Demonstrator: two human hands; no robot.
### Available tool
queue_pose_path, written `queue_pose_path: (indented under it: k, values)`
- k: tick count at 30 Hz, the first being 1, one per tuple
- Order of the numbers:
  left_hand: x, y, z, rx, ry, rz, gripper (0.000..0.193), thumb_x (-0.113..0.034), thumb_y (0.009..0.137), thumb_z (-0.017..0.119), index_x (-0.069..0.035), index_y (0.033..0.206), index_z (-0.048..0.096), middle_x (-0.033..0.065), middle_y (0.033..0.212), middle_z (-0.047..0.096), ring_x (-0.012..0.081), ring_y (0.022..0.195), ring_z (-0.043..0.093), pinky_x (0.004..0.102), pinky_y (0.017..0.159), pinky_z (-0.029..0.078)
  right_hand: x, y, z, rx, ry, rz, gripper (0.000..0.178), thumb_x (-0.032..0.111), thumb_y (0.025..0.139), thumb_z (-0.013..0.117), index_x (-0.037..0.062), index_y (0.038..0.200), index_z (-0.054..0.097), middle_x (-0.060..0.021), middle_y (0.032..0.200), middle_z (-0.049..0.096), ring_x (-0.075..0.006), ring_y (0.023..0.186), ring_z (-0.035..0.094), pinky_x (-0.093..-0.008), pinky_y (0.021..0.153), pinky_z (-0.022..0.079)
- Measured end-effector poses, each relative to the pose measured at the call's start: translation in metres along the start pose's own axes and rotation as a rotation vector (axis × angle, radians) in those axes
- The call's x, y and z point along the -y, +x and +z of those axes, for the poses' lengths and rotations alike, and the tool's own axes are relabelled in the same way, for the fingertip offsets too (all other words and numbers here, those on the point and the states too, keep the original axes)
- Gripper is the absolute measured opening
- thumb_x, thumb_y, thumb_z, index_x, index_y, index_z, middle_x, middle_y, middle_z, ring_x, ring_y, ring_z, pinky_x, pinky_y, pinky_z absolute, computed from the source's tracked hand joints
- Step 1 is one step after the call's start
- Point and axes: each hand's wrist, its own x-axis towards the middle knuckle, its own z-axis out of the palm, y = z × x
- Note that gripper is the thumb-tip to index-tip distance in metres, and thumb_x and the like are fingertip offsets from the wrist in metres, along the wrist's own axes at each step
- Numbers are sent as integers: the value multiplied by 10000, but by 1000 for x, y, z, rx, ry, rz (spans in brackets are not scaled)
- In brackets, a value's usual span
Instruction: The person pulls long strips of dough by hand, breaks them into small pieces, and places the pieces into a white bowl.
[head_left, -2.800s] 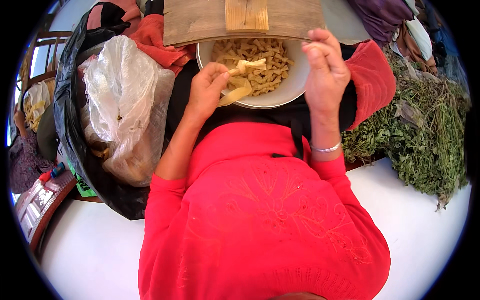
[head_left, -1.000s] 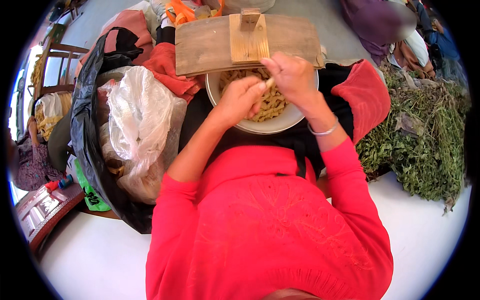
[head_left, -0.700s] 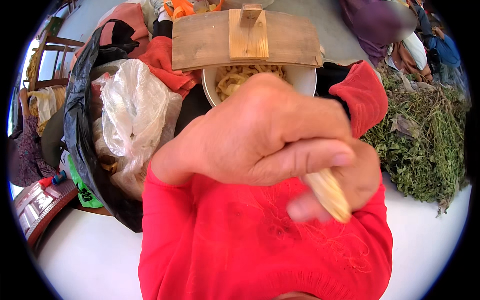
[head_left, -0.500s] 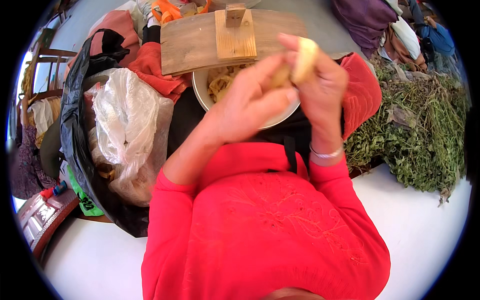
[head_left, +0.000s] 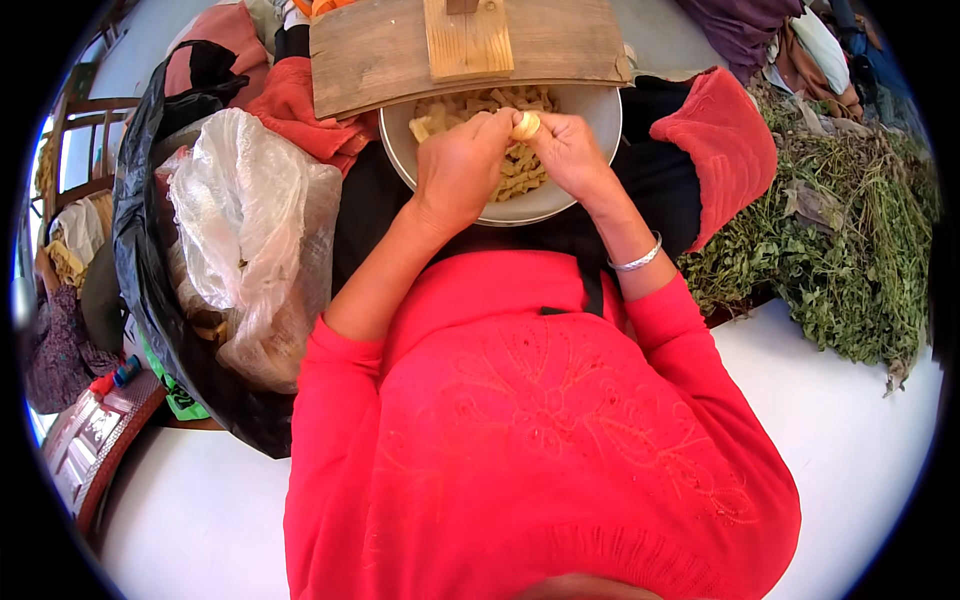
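My left hand [head_left: 458, 172] and my right hand [head_left: 572, 152] meet over a light metal bowl [head_left: 505, 218]. Between their fingertips is a pale yellow curled piece [head_left: 526, 125], pinched from both sides; its exact kind I cannot make out. Fingers of both hands are closed. Inside the bowl lie several yellowish pieces [head_left: 520, 178], strip-like or ridged, partly hidden by my hands. A wooden board [head_left: 375, 55] with a lighter block fixed on top covers the bowl's far side.
On the left, a clear plastic bag [head_left: 245, 210] sits within a black plastic bag [head_left: 145, 250]. Red cloth lies on both sides, with one fold [head_left: 715, 135] to the right. Farther right spreads a heap of dried green plants [head_left: 830, 240]. A wooden chair [head_left: 85, 130] stands far left.
Both hands have come down from a raised, blurred position to just over the bowl, bringing the yellow piece between them. More of the bowl's contents shows, and the whole view has shifted slightly.
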Motion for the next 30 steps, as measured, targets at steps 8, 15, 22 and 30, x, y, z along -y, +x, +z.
queue_pose_path:
  k: [8, 15, 22, 30]
  values:
    - [-15, -4, -9, 94, -329, -43, 371, -80, 856, 598, -3, 1213, 529, 195, 1136, 590, 319, 996, 606, 330, 799, 496, -10, -11, 8, 50, 713, 160, 163, 84, 880, 577, -34, 930, 678, -52, 1105, 593, -123, 1006, 550, -249, 830, 453]
    - [-3, 14, 12, -76, -308, -252, 166, -187, 886, 542, -32, 935, 576, 150, 771, 636, 322, 690, 624, 397, 629, 482, 16, -6, 10, -338, -316, -551, 104, -44, 748, 632, -32, 849, 653, -138, 1113, 572, -244, 950, 562, -301, 831, 463]
    - [7, -16, 2, 100, -1253, -773, 166, -219, 940, 518, -63, 959, 570, -16, 697, 539, 26, 533, 409, 197, 454, 314, 21, -13, 21, -368, 87, -444, 94, -33, 752, 661, -35, 845, 669, -94, 1128, 547, -147, 956, 529, -246, 812, 445]
    - [16, -46, -27, -82, -340, -183, 41, -57, 885, 600, -41, 906, 570, 4, 724, 547, 102, 637, 542, 250, 558, 423, 31, -19, -21, -224, 31, -162, 339, 186, 820, 707, 54, 1120, 623, -72, 1223, 540, -146, 949, 539, -265, 847, 452]
